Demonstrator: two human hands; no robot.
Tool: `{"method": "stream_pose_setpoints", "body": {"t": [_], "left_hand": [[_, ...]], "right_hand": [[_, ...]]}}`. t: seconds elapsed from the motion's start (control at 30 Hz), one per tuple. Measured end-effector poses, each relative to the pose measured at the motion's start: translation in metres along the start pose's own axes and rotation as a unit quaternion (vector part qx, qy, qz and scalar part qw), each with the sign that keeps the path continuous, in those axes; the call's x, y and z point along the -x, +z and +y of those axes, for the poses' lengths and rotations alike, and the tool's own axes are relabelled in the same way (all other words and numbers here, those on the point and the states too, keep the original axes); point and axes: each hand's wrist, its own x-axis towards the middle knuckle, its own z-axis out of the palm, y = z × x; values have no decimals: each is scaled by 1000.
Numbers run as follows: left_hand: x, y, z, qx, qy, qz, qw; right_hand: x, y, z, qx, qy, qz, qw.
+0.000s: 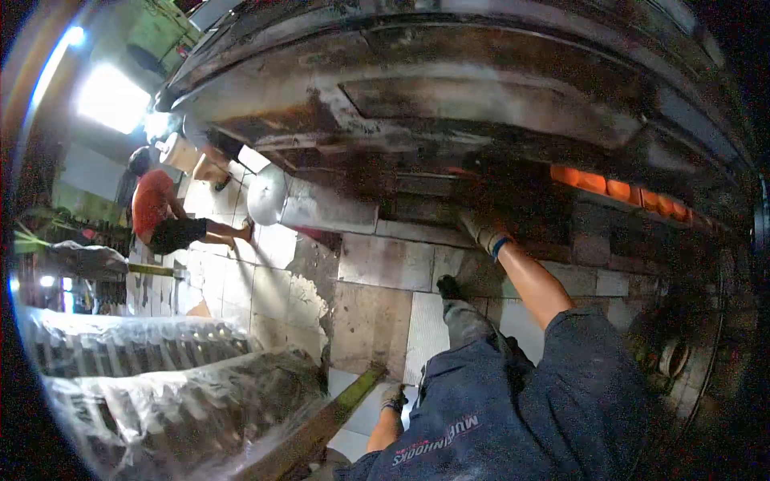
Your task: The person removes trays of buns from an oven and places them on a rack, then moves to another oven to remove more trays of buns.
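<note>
My right hand (488,236), in a pale work glove with a blue cuff, reaches toward the dark recess (429,210) under a large soot-stained metal housing (481,96). Its fingertips fade into shadow, and I cannot tell what they hold. Low beside my body is my left hand (393,398), also gloved, close to the end of a worn yellowish beam (353,402). The fingers of this hand are too small and blurred to make out. Right of my right hand, orange glowing pieces (618,190) show in a row inside a slot.
A person (154,200) in an orange top and dark shorts is low on the tiled floor at left, with another person's limbs behind. Clear plastic sheeting (192,401) covers rows of objects at lower left. A rounded pale object (266,196) stands against the housing.
</note>
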Motion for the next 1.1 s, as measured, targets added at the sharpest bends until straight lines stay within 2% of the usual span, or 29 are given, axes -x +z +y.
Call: {"method": "stream_pose_setpoints", "body": {"t": [0.03,0.07,0.1,0.17,0.2,0.23,0.27,0.3,0.33,0.37,0.4,0.47,0.53,0.6,0.63,0.67,0.73,0.77,0.8,0.87,0.9,0.93,1.0,1.07,1.1], "left_hand": [[10,24,-6,-16,20,10,1000],[20,37,-4,-14,23,9,1000],[26,45,5,121,-56,5,991],[33,71,12,105,22,74,991],[34,85,20,259,-34,60,963],[37,96,30,406,-92,66,907],[47,88,49,389,-92,63,915],[51,101,51,335,-10,110,936],[50,116,52,279,69,161,944],[45,113,66,556,-137,21,820],[46,120,73,565,-131,24,814],[49,135,80,597,-143,23,789],[53,163,80,526,-71,79,844],[34,201,62,268,-2,57,962],[74,160,98,261,-68,2,963],[77,163,104,267,-78,13,960],[96,178,113,86,-41,49,994],[78,206,100,214,-124,-7,969],[76,215,99,243,-154,12,958],[75,228,119,408,-252,21,877],[89,225,132,260,-146,49,953],[105,199,162,62,-103,67,990],[103,196,194,125,-113,102,981],[95,194,228,156,-81,181,968],[95,181,257,242,-136,176,944]], "right_hand": [[25,4,9,130,-15,-21,991],[31,19,52,339,-148,-123,921],[34,33,108,523,-267,-217,780],[117,31,160,490,-287,-235,789],[174,14,177,250,-119,-190,942],[213,1,209,285,-69,-237,926],[251,-11,243,324,-22,-285,902],[276,-22,306,379,-45,-278,882],[296,-35,388,380,-58,-251,888],[325,-55,421,384,16,-250,888],[345,-75,435,377,101,-228,892],[362,-110,452,347,200,-153,903],[349,-144,449,318,216,-55,922],[311,-176,431,291,177,37,939],[285,-189,419,283,144,77,945],[256,-200,404,276,105,112,949],[189,-215,361,267,17,167,949],[154,-220,337,270,-26,179,945],[121,-225,314,276,-64,187,941],[65,-239,274,301,-115,186,928],[42,-248,265,318,-123,178,923],[21,-258,262,338,-119,163,919],[-15,-278,261,371,-89,114,917],[-36,-287,256,397,-75,93,910],[-37,-290,254,413,-84,91,902]]}}
